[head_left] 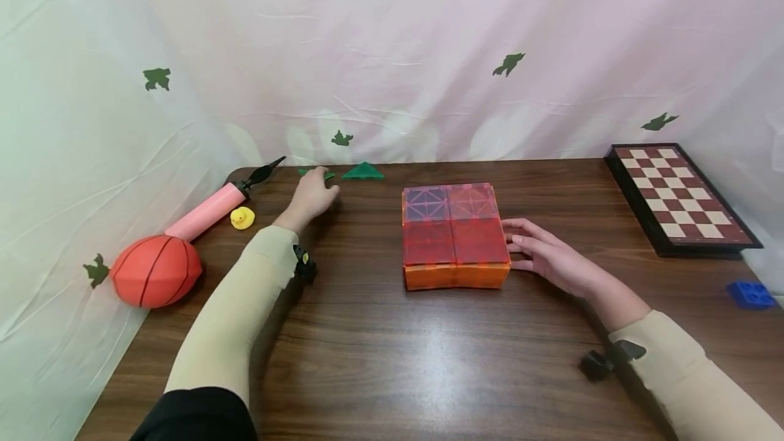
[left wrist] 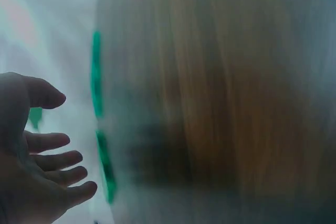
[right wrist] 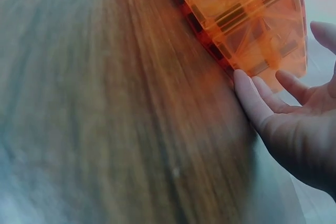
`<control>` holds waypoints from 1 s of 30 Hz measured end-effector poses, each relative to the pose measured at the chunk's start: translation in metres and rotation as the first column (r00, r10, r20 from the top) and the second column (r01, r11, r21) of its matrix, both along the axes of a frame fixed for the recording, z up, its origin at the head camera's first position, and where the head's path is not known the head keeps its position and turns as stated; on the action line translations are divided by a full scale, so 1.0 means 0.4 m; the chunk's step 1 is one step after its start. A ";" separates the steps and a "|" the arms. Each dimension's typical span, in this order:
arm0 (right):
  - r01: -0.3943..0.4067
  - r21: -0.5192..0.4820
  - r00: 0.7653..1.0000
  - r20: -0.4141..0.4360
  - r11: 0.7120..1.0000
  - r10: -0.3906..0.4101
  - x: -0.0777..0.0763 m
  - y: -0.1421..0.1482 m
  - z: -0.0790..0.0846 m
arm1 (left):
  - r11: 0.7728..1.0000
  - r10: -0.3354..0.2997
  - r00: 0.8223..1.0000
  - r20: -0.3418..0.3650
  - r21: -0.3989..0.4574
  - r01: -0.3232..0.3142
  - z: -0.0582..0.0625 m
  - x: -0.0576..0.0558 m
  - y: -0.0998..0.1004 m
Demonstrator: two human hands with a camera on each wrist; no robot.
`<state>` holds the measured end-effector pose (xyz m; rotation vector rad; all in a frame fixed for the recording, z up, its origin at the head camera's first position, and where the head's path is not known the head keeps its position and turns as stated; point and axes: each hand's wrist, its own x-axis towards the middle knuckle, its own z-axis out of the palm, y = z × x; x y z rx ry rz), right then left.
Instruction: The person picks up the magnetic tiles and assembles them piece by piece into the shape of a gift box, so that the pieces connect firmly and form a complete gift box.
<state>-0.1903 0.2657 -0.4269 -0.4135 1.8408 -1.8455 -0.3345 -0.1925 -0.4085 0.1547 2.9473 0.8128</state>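
A low box of see-through magnetic tiles [head_left: 453,237] sits mid-table, its top red and purple, its sides orange. My right hand [head_left: 551,257] is at the box's right side; in the right wrist view its fingertips reach the lower part of the orange tiles [right wrist: 247,19], fingers extended. At the back edge, my left hand [head_left: 311,197] reaches over one green triangular tile [head_left: 329,175], partly hiding it. Another green triangular tile [head_left: 363,171] lies just to its right. In the left wrist view the left hand's fingers are spread apart from the thumb, with nothing between them.
On the left are a red ball [head_left: 156,271], a pink hand pump [head_left: 207,211] and a yellow rubber duck [head_left: 242,218]. A checkered board [head_left: 680,196] and a blue toy block [head_left: 750,295] lie to the right. A printed curtain [head_left: 392,53] hangs behind the table.
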 end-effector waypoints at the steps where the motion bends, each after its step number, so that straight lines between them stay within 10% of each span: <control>1: -0.004 -0.004 1.000 0.005 1.000 0.004 -0.001 0.000 -0.001 | 0.999 0.005 1.000 0.015 -0.033 -0.005 -0.005 -0.010 -0.015; 8: -0.007 -0.010 1.000 0.020 1.000 0.007 -0.003 0.003 -0.001 | 0.965 -0.052 0.995 0.086 -0.252 0.072 -0.023 -0.017 -0.051; 21: -0.008 -0.017 1.000 0.030 1.000 0.009 -0.002 0.008 0.001 | 0.901 -0.225 0.974 0.004 -0.381 0.210 -0.018 0.132 -0.002; 30: -0.014 -0.026 0.999 0.041 1.000 0.015 -0.005 0.009 -0.006 | 0.930 -0.260 0.965 0.031 -0.262 0.259 -0.009 0.077 -0.050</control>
